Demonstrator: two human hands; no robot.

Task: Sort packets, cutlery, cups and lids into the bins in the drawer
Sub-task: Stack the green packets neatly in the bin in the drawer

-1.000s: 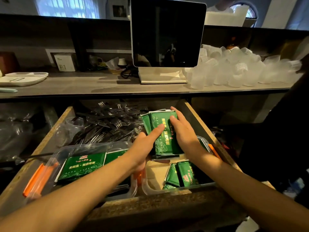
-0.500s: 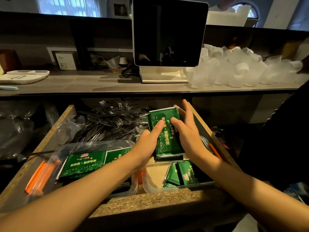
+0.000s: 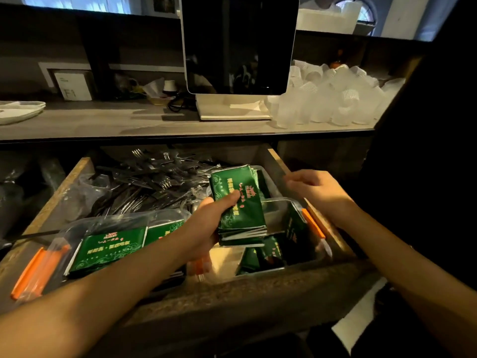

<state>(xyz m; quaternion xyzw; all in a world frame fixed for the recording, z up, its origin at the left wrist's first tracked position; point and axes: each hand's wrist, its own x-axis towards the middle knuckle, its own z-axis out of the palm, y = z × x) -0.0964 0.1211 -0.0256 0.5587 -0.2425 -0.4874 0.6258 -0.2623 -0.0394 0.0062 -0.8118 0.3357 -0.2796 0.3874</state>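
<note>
My left hand [image 3: 206, 223] grips a stack of green packets [image 3: 240, 202], thumb on top, above the right clear bin [image 3: 281, 202] in the open wooden drawer [image 3: 49, 202]. More green packets [image 3: 271, 251] lie inside that bin. My right hand [image 3: 317, 187] hovers over the drawer's right edge, off the stack, fingers loosely curled and holding nothing. The left clear bin [image 3: 116, 223] with orange clips holds other green packets [image 3: 111, 249]. A heap of black plastic forks [image 3: 147, 184] fills the back of the drawer.
On the counter [image 3: 103, 122] above the drawer stand a dark screen on a white stand [image 3: 237, 45], a pile of translucent cups [image 3: 327, 96] at right and a white tray [image 3: 18, 109] at left. A dark clothed figure [image 3: 426, 151] fills the right side.
My right hand has let go of the packet stack and moved right to the drawer's edge. My left hand alone now holds the stack, shifted slightly toward me over the right bin.
</note>
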